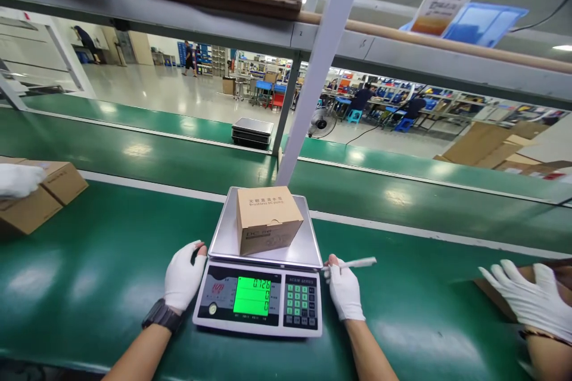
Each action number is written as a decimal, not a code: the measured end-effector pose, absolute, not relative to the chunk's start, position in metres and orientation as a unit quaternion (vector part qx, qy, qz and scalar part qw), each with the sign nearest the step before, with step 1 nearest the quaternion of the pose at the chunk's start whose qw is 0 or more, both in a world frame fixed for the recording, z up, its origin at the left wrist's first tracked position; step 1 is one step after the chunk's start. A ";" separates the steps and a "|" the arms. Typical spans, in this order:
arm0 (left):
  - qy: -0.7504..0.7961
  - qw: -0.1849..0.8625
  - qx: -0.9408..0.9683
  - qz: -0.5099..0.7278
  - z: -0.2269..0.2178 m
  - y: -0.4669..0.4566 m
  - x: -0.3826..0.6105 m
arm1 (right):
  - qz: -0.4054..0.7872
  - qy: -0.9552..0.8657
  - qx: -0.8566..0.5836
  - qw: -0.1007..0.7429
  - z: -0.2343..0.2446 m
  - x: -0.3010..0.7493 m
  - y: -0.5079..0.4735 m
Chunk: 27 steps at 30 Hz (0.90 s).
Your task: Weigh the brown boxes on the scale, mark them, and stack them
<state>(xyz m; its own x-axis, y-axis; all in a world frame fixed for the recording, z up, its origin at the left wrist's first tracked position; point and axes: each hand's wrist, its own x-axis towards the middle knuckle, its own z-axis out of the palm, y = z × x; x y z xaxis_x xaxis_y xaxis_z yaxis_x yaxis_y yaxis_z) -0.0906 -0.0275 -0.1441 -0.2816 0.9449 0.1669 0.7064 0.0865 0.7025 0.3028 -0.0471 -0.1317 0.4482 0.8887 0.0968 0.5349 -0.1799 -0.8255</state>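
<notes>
A small brown cardboard box (267, 219) sits on the steel pan of a weighing scale (308, 247) whose green display is lit. My left hand (182, 278), in a white glove, rests against the scale's left front corner with the fingers curled; something dark shows at the fingertips. My right hand (343, 290), also gloved, is closed round a white pen (357, 263) beside the scale's right side.
The scale stands on a green conveyor belt (89, 274). Another person's gloved hand (18, 180) lies on cardboard boxes (42, 193) at the left. A further gloved hand (531, 297) spreads over a box at the right edge. A slanted metal post (322, 71) rises behind the scale.
</notes>
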 end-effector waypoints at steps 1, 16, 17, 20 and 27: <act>0.720 0.187 0.557 0.369 -0.143 -0.032 -0.088 | 0.220 -0.475 -0.735 0.431 -0.127 0.304 -0.045; 0.433 0.403 0.595 0.545 0.002 -0.011 -0.018 | 0.259 -0.716 -0.463 0.453 0.076 0.198 0.014; 0.422 0.425 0.591 0.540 0.003 -0.008 -0.014 | 0.258 -0.738 -0.458 0.423 0.080 0.190 0.018; 0.404 0.453 0.581 0.542 -0.001 0.000 -0.012 | 0.212 -0.763 -0.487 0.369 0.087 0.173 0.031; 0.410 0.443 0.575 0.553 -0.005 0.002 -0.016 | 0.174 -0.758 -0.541 0.320 0.086 0.161 0.051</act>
